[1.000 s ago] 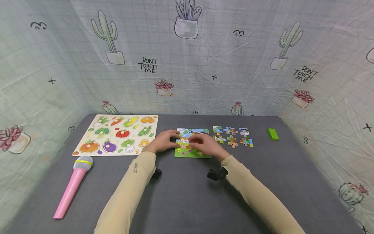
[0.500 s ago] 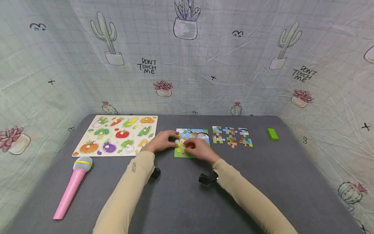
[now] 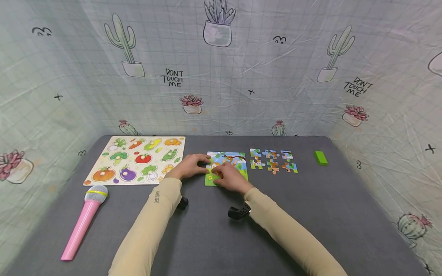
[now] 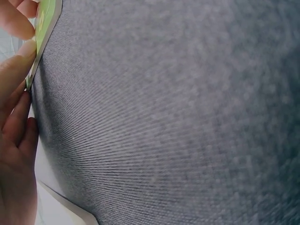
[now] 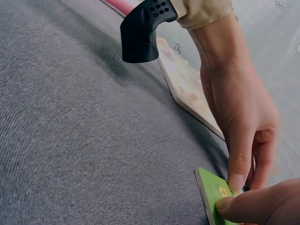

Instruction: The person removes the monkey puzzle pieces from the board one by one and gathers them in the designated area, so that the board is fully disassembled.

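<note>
A small jigsaw puzzle board [image 3: 240, 163], printed with a house, a branch and green grass, lies flat at the table's centre. My left hand [image 3: 188, 166] holds its left edge, thumb on the near part and fingers farther back. In the right wrist view that left thumb rests on the board's green corner [image 5: 209, 180]. My right hand [image 3: 232, 179] is over the lower left of the board, with index finger and thumb pressing on the picture beside the left thumb. In the left wrist view both hands' fingertips meet along the green edge [image 4: 45, 23].
Several loose jigsaw pieces [image 3: 273, 167] lie in two rows right of the board. Farther right is a green block [image 3: 320, 158]. A wooden vegetable puzzle [image 3: 134, 165] lies at the back left, with a pink toy microphone [image 3: 82, 224] in front. A printed cloth hangs behind.
My right hand has moved left and slightly toward me across the board, uncovering its right side. The left hand has stayed at the left edge.
</note>
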`<state>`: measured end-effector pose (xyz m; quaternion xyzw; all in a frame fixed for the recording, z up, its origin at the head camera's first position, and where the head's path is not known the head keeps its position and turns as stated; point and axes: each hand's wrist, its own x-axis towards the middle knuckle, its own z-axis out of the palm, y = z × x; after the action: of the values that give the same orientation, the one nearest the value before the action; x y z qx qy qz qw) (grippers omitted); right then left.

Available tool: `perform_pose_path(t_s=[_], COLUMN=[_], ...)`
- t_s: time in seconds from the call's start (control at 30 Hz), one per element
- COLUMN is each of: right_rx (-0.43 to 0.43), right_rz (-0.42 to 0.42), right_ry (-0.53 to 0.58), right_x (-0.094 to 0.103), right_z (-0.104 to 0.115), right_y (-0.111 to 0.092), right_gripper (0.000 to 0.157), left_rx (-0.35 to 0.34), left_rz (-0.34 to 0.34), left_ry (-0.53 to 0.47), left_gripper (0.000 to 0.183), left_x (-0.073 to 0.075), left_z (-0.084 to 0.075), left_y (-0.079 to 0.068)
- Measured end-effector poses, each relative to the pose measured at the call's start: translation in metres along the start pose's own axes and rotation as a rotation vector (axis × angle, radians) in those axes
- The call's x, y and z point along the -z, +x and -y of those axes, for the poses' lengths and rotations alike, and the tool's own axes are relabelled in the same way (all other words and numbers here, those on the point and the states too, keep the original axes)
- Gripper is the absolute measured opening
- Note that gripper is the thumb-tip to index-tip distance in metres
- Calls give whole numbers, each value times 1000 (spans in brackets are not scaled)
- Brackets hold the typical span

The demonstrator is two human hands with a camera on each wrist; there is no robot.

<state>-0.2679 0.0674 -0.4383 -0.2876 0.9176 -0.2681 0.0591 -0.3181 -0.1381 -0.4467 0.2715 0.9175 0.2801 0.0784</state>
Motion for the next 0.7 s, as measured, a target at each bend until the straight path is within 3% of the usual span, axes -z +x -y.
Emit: perform_pose_path(t_s=[0.27, 0.7], right_rx=[41, -7], right_rz=[13, 31], right_ry=[7, 40], right_x=[1, 1], right_z=[0, 2], right_y=[-1, 1], right_gripper=[34, 36], left_rx=[-5, -27], left_rz=[4, 7], left_ry=[19, 3], left_gripper=[40, 39], left_x=[0, 1], left_z=[1, 2], left_y=[1, -1])
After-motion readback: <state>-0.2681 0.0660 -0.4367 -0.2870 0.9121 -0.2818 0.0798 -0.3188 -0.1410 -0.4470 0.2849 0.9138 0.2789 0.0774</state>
